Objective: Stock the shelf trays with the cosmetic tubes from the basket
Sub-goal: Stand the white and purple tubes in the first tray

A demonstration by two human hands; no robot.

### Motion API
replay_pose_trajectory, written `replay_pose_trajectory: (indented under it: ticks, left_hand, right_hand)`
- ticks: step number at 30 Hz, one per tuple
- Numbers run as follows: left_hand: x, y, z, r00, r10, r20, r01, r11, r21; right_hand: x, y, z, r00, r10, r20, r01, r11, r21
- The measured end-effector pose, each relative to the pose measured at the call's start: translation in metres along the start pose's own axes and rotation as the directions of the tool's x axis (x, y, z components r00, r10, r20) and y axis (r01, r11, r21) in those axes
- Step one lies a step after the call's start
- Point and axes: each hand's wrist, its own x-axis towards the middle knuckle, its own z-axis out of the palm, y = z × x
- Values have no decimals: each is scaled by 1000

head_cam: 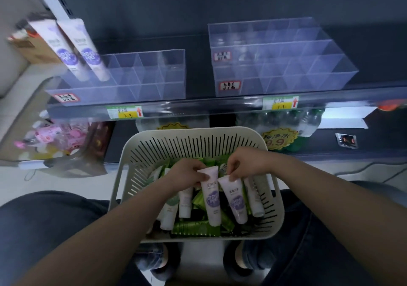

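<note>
**Stock count: basket and shelf trays**

Lower centre of the frame: we have the slotted basket (132,153) between our legs. It holds white tubes (185,202), green packets (193,228) and two lilac tubes with purple labels.

Our left hand (191,173) pinches the flat end of the first lilac tube (211,200). Our right hand (244,164) pinches the flat end of the second lilac tube (234,200), just beside it. The two hands are near each other. Both caps point toward us.

Upper left: the clear left tray (136,87) sits on the shelf (198,107). Two standing tubes (66,50) lean in its left compartments.

Upper right: the clear right tray (286,65) is stepped in tiers.

Shelf front edge: price tags (125,111).
</note>
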Motion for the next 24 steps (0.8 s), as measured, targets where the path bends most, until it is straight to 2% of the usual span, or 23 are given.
replay_pose_trajectory:
  ticks: [5, 11, 20, 24]
  left_hand:
    - [-21, 6, -30, 992, 100, -74, -96, 993, 66]
    - [-44, 14, -75, 956, 225, -190, -178, 955, 239]
    - [-72, 33, -154, 901, 318, -295, -211, 916, 342]
    - [-77, 40, -186, 872, 357, -334, -228, 901, 368]
  right_hand:
    - [-9, -26, -14, 991, -20, -133, 18, 1000, -18]
    - [-10, -69, -33, 955, -74, -287, 63, 997, -49]
    - [6, -137, -65, 911, -169, -377, 186, 983, 9]
    - [20, -162, -83, 868, -229, -442, 242, 970, -27]
